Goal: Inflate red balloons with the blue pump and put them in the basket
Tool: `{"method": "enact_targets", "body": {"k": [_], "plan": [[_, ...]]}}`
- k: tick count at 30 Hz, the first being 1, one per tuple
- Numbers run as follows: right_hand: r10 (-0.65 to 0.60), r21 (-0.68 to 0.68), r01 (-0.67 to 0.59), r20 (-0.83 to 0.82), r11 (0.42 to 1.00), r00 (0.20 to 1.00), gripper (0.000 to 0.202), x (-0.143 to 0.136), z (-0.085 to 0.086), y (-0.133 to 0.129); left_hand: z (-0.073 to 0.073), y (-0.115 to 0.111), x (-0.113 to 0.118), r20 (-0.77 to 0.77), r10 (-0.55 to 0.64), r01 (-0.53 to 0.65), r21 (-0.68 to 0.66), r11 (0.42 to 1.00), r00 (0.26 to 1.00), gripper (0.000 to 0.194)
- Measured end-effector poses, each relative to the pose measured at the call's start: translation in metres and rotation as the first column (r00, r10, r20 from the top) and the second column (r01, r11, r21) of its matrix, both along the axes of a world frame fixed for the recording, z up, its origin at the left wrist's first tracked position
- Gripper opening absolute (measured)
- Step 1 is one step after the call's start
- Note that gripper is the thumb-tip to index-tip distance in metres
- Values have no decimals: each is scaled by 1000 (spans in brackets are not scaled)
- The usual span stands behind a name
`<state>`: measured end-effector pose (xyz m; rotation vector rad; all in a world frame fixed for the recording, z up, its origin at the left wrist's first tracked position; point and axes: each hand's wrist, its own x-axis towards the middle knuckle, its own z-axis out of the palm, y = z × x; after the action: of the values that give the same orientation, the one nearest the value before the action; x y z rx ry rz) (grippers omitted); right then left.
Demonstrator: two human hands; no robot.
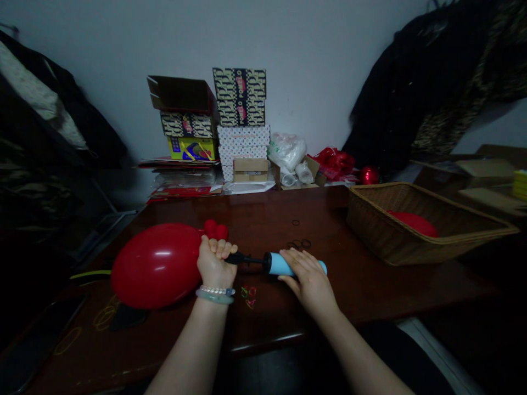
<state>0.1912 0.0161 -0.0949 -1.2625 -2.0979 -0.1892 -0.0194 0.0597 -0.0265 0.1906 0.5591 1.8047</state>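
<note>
A large inflated red balloon (pixel 158 266) lies to the left of my left hand (pixel 216 258). That hand is closed where the balloon's neck meets the black end of a balloon pump (pixel 282 264); the neck itself is hidden by the fingers. A black shaft (pixel 253 260) runs from my left fist to the pump's light blue barrel. My right hand (pixel 308 277) rests over the barrel, fingers wrapped across its top. Small red round objects (pixel 216 229) sit just behind the left hand. Small coloured bands (pixel 248 295) lie on the table below the shaft.
Black rings (pixel 300 243) lie beyond the pump on the brown table (pixel 263 211). At right stands a wicker basket (pixel 382 241) with a red balloon (pixel 414 224) inside. Stacked boxes (pixel 242 99) line the wall. Yellow bands (pixel 105 317) and a dark phone (pixel 43 340) lie left.
</note>
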Motion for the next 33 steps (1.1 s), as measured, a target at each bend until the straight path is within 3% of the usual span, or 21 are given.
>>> {"method": "enact_targets", "body": {"k": [4, 8, 25, 33], "plan": [[-2, 26, 2, -4, 1000, 1000, 53, 9, 0, 3, 3, 5, -18, 26, 24, -24, 7, 1000, 999, 45], [18, 2, -18, -33, 1000, 999, 53, 13, 0, 3, 2, 4, -22, 33, 18, -18, 18, 1000, 999, 46], [7, 60, 1, -136, 998, 991, 49, -16, 0, -14, -11, -6, 27, 21, -94, 93, 38, 995, 995, 46], [50, 12, -49, -96, 999, 994, 51, -15, 5, -8, -5, -4, 16, -2, -56, 56, 33, 998, 998, 45]]}}
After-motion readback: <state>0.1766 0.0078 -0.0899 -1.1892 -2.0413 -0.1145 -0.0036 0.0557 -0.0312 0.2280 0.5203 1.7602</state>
